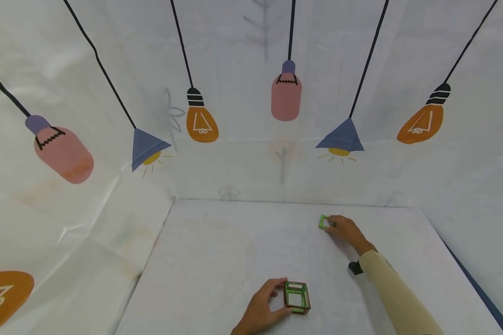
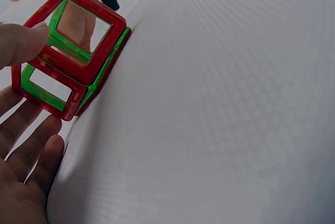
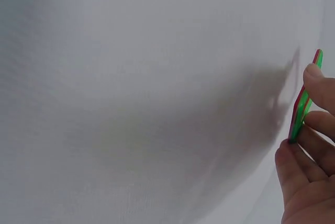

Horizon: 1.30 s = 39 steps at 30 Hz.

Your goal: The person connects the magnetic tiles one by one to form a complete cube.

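In the head view, my left hand (image 1: pixel 261 306) holds an open-framed cube of red and green magnetic tiles (image 1: pixel 308 304) on the white table. The thumb (image 2: pixel 23 43) presses one red-edged face of the cube (image 2: pixel 99 67) in the left wrist view, with fingers at its other side. Farther off, near the table's back edge, my right hand (image 1: pixel 350 232) pinches a single square magnetic tile (image 1: pixel 321 222). The right wrist view shows this tile (image 3: pixel 297 114) nearly edge-on, red along one side and green along the other, between thumb and fingers.
The white table (image 1: pixel 209 260) meets a white sheet (image 1: pixel 243 163) printed with hanging lamps and bulbs at the back. More sheet rises along the left side. A dark object (image 1: pixel 354 268) is at the right wrist, by the beige sleeve (image 1: pixel 396 293).
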### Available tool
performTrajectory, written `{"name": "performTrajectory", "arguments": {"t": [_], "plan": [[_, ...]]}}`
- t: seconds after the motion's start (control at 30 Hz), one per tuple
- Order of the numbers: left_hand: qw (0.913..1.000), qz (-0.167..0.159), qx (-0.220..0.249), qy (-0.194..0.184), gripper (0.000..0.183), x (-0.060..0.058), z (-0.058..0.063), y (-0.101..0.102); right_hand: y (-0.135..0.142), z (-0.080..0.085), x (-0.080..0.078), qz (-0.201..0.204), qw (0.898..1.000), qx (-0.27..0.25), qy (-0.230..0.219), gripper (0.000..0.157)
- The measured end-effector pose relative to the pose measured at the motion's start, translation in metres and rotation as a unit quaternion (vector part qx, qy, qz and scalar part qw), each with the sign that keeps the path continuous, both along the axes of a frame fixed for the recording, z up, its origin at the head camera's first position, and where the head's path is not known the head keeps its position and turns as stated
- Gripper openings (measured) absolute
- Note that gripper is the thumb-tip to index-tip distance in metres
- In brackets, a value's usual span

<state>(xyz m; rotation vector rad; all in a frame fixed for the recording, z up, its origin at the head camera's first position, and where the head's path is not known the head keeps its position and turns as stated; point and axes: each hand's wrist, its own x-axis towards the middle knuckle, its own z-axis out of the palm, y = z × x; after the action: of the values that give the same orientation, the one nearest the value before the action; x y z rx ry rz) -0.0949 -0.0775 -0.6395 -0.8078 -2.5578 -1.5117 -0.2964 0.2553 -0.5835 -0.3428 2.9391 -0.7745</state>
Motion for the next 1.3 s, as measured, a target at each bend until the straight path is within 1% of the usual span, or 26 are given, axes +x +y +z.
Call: {"name": "performTrajectory", "arguments": {"t": [0.1,0.27,0.33,0.47,0.6,0.73,0.9,1.0,1.07,1.17,1.3], "plan": [[1.0000,-0.002,0.004,0.002,0.065,-0.001,-0.003,0.001,-0.003,0.001,0.008,0.012,1.000,-0.008,0.018,0.050],[0.9998,-0.004,0.014,0.011,0.066,-0.004,-0.006,0.001,-0.014,0.008,0.024,0.011,1.000,-0.011,0.019,0.053],[0.9998,-0.004,0.013,0.015,0.066,-0.005,-0.006,0.001,-0.018,0.010,0.032,0.018,0.999,-0.009,0.026,0.053],[0.9996,0.001,0.013,0.024,0.067,-0.009,-0.006,0.000,-0.028,0.014,0.048,0.052,0.996,-0.009,0.073,0.052],[0.9996,0.004,0.013,0.024,0.067,-0.014,-0.005,0.000,-0.038,0.017,0.065,0.093,0.985,-0.011,0.142,0.052],[0.9998,-0.001,0.014,0.013,0.066,-0.017,-0.004,0.003,-0.043,0.022,0.081,0.130,0.968,-0.011,0.213,0.052],[0.9998,0.002,0.013,0.011,0.066,-0.018,-0.003,0.004,-0.050,0.030,0.100,0.175,0.947,-0.024,0.270,0.056],[0.9998,0.003,0.015,0.013,0.066,-0.019,-0.003,0.005,-0.055,0.035,0.111,0.192,0.939,-0.031,0.284,0.059],[0.9998,0.002,0.017,0.013,0.066,-0.020,-0.003,0.005,-0.058,0.037,0.117,0.198,0.938,-0.035,0.281,0.060],[0.9998,0.002,0.017,0.014,0.065,-0.020,-0.005,0.005,-0.065,0.041,0.129,0.201,0.940,-0.036,0.274,0.061],[0.9998,0.002,0.015,0.014,0.065,-0.018,-0.005,0.004,-0.072,0.042,0.143,0.212,0.936,-0.043,0.278,0.063]]}}
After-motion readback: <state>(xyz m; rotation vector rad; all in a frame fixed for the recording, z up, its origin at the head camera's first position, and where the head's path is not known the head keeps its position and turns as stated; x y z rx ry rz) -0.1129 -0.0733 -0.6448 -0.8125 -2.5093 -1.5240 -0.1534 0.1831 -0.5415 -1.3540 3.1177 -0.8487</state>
